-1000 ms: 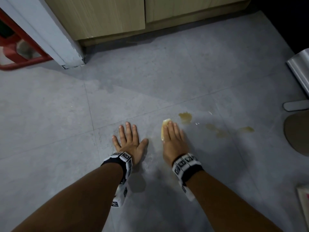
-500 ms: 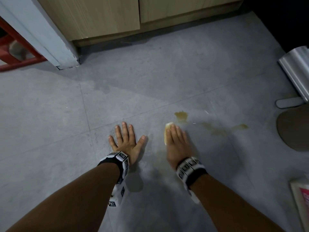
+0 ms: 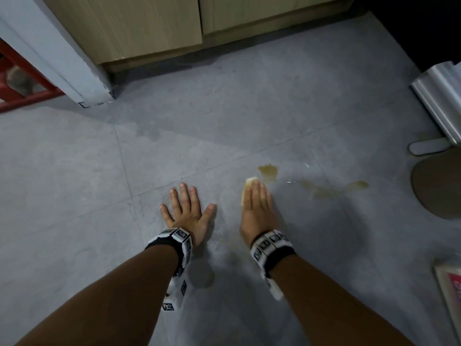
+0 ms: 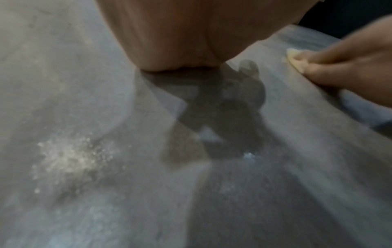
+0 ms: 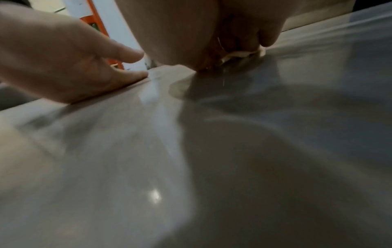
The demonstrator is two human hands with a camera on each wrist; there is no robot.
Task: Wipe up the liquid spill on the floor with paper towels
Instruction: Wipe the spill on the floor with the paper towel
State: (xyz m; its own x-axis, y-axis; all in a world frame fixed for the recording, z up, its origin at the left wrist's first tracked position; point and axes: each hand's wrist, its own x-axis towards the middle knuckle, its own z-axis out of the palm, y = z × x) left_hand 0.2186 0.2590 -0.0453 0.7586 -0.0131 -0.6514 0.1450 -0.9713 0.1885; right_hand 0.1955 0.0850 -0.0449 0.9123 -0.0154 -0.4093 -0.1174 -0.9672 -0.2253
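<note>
Yellow-soaked paper towel (image 3: 245,189) lies under the flat right hand (image 3: 257,211), long axis running toward the wooden cabinets (image 3: 139,28), just short of the amber spill (image 3: 269,172). Left hand (image 3: 185,212) is splayed flat on the grey tiled floor (image 3: 74,176), holding nothing.

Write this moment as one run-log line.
right hand: presses paper towel on floor | left hand: flat | spill: remains
</note>
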